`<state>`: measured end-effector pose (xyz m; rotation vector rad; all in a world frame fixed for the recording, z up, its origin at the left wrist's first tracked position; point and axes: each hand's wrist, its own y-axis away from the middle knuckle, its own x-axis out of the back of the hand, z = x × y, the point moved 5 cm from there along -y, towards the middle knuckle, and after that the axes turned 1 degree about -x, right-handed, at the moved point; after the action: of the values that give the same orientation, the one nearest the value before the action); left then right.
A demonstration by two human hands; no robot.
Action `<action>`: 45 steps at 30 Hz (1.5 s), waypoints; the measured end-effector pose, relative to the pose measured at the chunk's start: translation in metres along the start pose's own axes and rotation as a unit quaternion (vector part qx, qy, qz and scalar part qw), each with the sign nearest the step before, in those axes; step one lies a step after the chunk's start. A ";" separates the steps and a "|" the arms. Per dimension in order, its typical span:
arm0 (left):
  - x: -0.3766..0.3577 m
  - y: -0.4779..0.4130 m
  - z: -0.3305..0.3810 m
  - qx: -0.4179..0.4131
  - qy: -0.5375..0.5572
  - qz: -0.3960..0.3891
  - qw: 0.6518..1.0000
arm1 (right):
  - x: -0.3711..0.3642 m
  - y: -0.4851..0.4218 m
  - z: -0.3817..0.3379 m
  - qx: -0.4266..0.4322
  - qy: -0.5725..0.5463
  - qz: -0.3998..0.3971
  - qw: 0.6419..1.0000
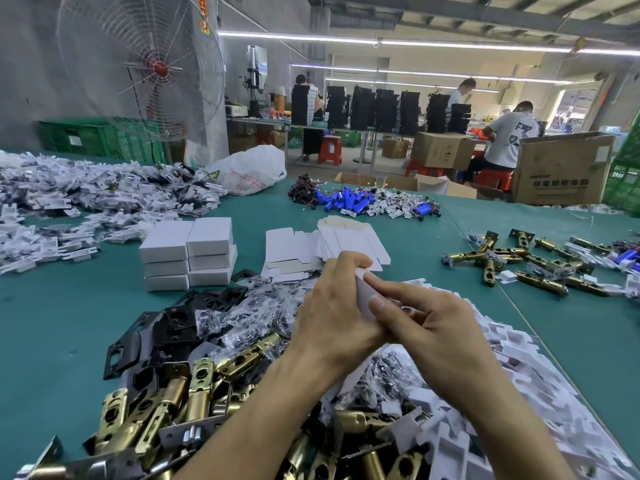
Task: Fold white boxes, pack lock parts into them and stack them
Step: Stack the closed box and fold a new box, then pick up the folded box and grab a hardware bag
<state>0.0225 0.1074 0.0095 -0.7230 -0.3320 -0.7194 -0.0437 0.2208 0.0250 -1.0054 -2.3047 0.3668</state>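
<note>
Both my hands meet at the centre of the view around a small white box [365, 292], mostly hidden between them. My left hand [332, 306] curls over its far side. My right hand [426, 317] pinches it with thumb and forefinger. Behind them lies a fanned pile of flat white box blanks [343, 242]. Folded white boxes [188, 252] stand stacked in two columns at the left. Brass latch bolts [194, 396], black strike plates [169, 327], clear screw bags [249, 306] and white plastic inserts [512, 368] are heaped below my hands.
The green table [62, 323] also holds more brass latches [519, 261] at the right, blue batteries with wires [349, 200] at the back, and a large heap of bagged white parts [86, 199] at the left. A fan, cardboard boxes and other workers stand beyond.
</note>
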 end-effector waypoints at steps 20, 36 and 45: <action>0.000 -0.004 -0.009 0.294 0.610 -0.180 0.713 | -0.011 0.005 -0.016 0.157 -0.034 0.101 0.982; 0.037 -0.016 -0.032 0.222 0.547 0.199 0.782 | -0.046 0.013 0.012 -0.034 0.228 -0.278 0.933; 0.046 -0.015 -0.012 0.081 0.417 0.216 0.879 | -0.085 0.014 0.001 0.094 0.268 -0.273 0.919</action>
<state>0.0456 0.0690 0.0309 -0.2548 0.5473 -0.5051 0.0094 0.1672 -0.0173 -0.2817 -1.8881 0.0613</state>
